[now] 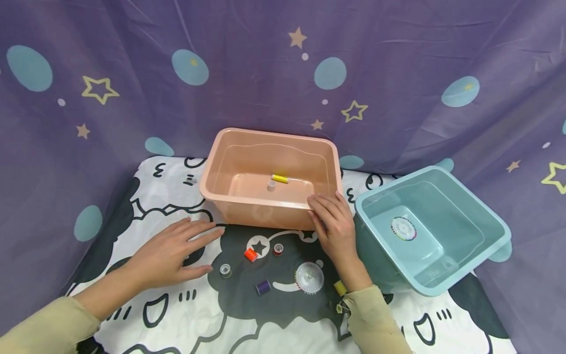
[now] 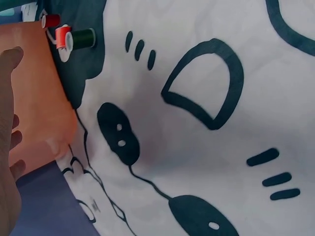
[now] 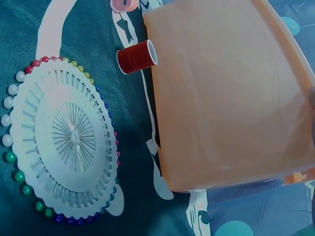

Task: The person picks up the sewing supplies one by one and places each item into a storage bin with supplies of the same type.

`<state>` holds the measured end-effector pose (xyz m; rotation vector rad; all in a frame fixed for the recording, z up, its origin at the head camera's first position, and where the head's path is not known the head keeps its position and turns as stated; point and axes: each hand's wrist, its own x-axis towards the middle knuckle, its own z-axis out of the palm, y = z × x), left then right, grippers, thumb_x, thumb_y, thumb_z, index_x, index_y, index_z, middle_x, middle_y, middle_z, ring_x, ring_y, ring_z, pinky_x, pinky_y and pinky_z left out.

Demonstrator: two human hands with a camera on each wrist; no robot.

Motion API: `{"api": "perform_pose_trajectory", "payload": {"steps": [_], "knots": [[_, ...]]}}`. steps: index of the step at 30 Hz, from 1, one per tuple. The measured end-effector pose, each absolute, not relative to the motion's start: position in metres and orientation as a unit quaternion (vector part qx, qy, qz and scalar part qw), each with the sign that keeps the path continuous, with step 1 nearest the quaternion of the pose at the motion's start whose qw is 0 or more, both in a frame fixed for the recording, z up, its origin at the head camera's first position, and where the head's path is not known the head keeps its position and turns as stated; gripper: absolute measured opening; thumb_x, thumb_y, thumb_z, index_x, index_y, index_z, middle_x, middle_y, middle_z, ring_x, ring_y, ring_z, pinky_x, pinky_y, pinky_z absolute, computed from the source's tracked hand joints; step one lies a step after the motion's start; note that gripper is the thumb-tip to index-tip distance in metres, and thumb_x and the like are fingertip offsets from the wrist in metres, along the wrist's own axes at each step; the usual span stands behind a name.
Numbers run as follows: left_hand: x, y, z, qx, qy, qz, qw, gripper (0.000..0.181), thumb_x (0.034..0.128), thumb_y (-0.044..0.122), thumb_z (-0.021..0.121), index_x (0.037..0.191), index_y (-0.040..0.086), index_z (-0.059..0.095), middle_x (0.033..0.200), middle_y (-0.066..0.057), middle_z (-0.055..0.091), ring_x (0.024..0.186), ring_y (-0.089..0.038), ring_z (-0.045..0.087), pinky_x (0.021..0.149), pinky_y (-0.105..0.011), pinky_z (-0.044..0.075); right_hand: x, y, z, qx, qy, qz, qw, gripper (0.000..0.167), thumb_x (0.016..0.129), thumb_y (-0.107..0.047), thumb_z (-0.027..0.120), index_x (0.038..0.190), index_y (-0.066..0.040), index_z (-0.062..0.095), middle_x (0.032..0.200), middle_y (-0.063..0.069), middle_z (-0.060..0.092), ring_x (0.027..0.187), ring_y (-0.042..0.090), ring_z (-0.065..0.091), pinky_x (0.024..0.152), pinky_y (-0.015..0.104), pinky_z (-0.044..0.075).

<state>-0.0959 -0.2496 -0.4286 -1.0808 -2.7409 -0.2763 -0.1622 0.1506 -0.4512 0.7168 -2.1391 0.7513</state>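
Note:
A peach bin [image 1: 261, 211] stands on the patterned cloth, with a yellow thread spool [image 1: 280, 179] and a small pale spool [image 1: 271, 186] inside. My right hand [image 1: 333, 226] holds its front right rim, fingers over the edge and thumb on the outer wall. My left hand [image 1: 177, 253] is spread near the bin's front left corner, holding nothing. Between the hands lie an orange spool [image 1: 250, 254], a red spool [image 3: 137, 57], a dark green spool [image 2: 81, 39], a purple spool [image 1: 263, 287] and a round wheel of bead-headed pins [image 3: 74, 137].
At the right stands a teal bin [image 1: 384, 255] with another pin wheel [image 1: 403, 228] inside. Beside my right wrist lies a yellow spool [image 1: 340, 288]; a small object near the sleeve is partly hidden. A purple curtain [image 1: 265, 64] hangs behind the bins.

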Motion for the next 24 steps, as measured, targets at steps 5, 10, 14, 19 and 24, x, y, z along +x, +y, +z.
{"api": "perform_pose_trajectory", "payload": {"steps": [5, 10, 14, 19, 24], "knots": [[-0.095, -0.246, -0.436, -0.356, -0.928, -0.098, 0.058, 0.079, 0.089, 0.055, 0.083, 0.157, 0.023, 0.057, 0.15, -0.009, 0.062, 0.137, -0.035, 0.06, 0.116, -0.063, 0.043, -0.163, 0.151, -0.453, 0.28, -0.831, 0.297, 0.378, 0.03, 0.1, -0.015, 0.076, 0.128, -0.007, 0.078, 0.127, 0.009, 0.077, 0.124, 0.032, 0.069, 0.123, 0.055, 0.037], [-0.096, -0.244, -0.446, -0.364, -0.924, -0.104, 0.058, 0.078, 0.0891, 0.056, 0.082, 0.155, 0.022, 0.059, 0.15, -0.008, 0.062, 0.137, -0.036, 0.059, 0.115, -0.063, 0.044, -0.163, 0.151, -0.454, 0.278, -0.826, 0.306, 0.383, 0.031, 0.098, -0.014, 0.077, 0.129, -0.009, 0.078, 0.127, 0.01, 0.077, 0.124, 0.034, 0.069, 0.122, 0.055, 0.037], [-0.096, -0.243, -0.451, -0.364, -0.923, -0.11, 0.054, 0.078, 0.0879, 0.056, 0.083, 0.154, 0.021, 0.06, 0.151, -0.008, 0.061, 0.138, -0.036, 0.059, 0.115, -0.062, 0.044, -0.162, 0.151, -0.454, 0.275, -0.826, 0.31, 0.382, 0.032, 0.096, -0.013, 0.079, 0.129, -0.009, 0.079, 0.128, 0.009, 0.077, 0.125, 0.034, 0.069, 0.122, 0.055, 0.038], [-0.096, -0.242, -0.457, -0.361, -0.925, -0.11, 0.042, 0.082, 0.0837, 0.058, 0.087, 0.153, 0.021, 0.061, 0.151, -0.007, 0.062, 0.139, -0.032, 0.059, 0.115, -0.061, 0.045, -0.162, 0.151, -0.454, 0.273, -0.826, 0.315, 0.381, 0.033, 0.097, -0.014, 0.079, 0.129, -0.01, 0.079, 0.128, 0.008, 0.077, 0.126, 0.032, 0.069, 0.122, 0.055, 0.038], [-0.095, -0.24, -0.464, -0.367, -0.922, -0.116, 0.034, 0.083, 0.0833, 0.057, 0.087, 0.153, 0.019, 0.061, 0.15, -0.005, 0.063, 0.14, -0.03, 0.058, 0.117, -0.06, 0.044, -0.163, 0.151, -0.454, 0.275, -0.823, 0.317, 0.382, 0.031, 0.098, -0.015, 0.078, 0.128, -0.009, 0.079, 0.128, 0.008, 0.077, 0.126, 0.032, 0.069, 0.122, 0.054, 0.039]]}}
